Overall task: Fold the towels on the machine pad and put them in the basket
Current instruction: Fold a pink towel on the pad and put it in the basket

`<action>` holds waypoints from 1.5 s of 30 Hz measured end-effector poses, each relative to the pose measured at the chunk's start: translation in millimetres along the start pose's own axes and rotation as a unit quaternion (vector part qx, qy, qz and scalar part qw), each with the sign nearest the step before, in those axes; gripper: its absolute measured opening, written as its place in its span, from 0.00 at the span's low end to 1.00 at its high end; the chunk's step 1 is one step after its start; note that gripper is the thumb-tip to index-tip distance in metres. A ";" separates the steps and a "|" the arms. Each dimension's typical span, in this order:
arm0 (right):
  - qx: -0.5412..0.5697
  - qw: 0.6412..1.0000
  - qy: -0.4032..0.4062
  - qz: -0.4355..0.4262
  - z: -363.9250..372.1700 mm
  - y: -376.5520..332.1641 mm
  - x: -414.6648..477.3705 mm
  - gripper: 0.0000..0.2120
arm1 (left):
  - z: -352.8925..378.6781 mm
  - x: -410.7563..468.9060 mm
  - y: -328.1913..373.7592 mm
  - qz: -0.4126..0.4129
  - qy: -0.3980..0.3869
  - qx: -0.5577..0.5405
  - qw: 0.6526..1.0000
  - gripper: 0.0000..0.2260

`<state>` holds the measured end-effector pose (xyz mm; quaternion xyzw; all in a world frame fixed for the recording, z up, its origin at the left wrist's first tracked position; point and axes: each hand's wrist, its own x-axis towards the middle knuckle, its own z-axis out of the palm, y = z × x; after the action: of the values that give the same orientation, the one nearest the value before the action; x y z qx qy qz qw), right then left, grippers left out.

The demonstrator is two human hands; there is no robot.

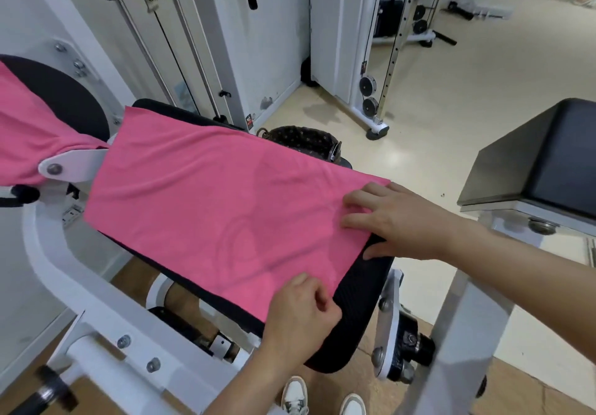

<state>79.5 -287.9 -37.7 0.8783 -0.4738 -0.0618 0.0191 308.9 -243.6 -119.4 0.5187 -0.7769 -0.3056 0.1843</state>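
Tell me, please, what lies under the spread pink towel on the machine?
The pink towel lies on the black machine pad, whose edges show around it; the pad's middle is covered. The right hand rests flat on the towel's end and the left hand pinches its near corner.

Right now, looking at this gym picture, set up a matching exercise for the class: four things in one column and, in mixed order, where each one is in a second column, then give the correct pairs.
Column one:
1. Spread pink towel
2. Second pink towel
3. Basket
4. Right hand

Column two:
A. On the floor beyond the machine pad
B. Lying flat across the black pad
C. Pressing the near end of the spread towel
D. Draped over the round pad at far left

Pairs: 1-B, 2-D, 3-A, 4-C
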 end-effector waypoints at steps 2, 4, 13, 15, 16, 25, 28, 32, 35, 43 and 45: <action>-0.017 1.000 0.009 -0.004 -3.2 0.3 1.0 0.24 | -13.0 0.0 1.6 -0.099 -0.045 -0.118 0.987 0.05; -0.028 0.999 0.045 -0.004 -4.8 0.4 2.8 0.15 | -22.3 -2.3 -4.4 -0.136 -0.070 -0.190 0.970 0.07; 0.264 0.941 0.050 0.207 -46.6 13.2 42.0 0.13 | -56.9 -10.5 -24.2 -0.139 -0.014 -0.327 0.935 0.05; 0.396 0.888 0.058 0.228 -59.1 14.4 59.5 0.13 | -71.7 -9.2 -32.5 -0.158 0.011 -0.339 0.928 0.06; 0.447 0.861 0.064 0.236 -64.1 12.7 69.6 0.13 | -80.6 -8.8 -37.7 -0.167 0.018 -0.343 0.924 0.05; 0.445 0.853 0.143 0.231 -90.6 -29.7 215.2 0.04 | -170.0 1.4 -137.4 -0.182 0.064 -0.379 0.905 0.07; 0.386 0.880 0.156 0.230 -94.6 -35.6 252.2 0.05 | -191.1 9.1 -159.3 -0.188 0.125 -0.363 0.904 0.09; 0.307 0.915 0.149 0.215 -102.9 -55.3 326.6 0.13 | -229.3 23.9 -209.3 -0.176 0.154 -0.335 0.913 0.08; 0.284 0.927 0.146 0.195 -111.9 -70.2 375.2 0.13 | -250.7 36.3 -245.1 -0.203 0.195 -0.320 0.905 0.08; 0.238 0.951 0.123 0.152 -85.5 -82.2 492.5 0.10 | -265.7 78.9 -328.5 -0.287 0.302 -0.300 0.858 0.08; 0.219 0.956 0.121 0.153 -66.0 -78.0 508.7 0.09 | -260.0 89.8 -340.4 -0.284 0.290 -0.282 0.869 0.10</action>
<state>429.1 -671.1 -25.4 0.7792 -0.5982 0.1537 -0.1069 666.4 -493.5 -155.1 0.7080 -0.3884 -0.3866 0.4454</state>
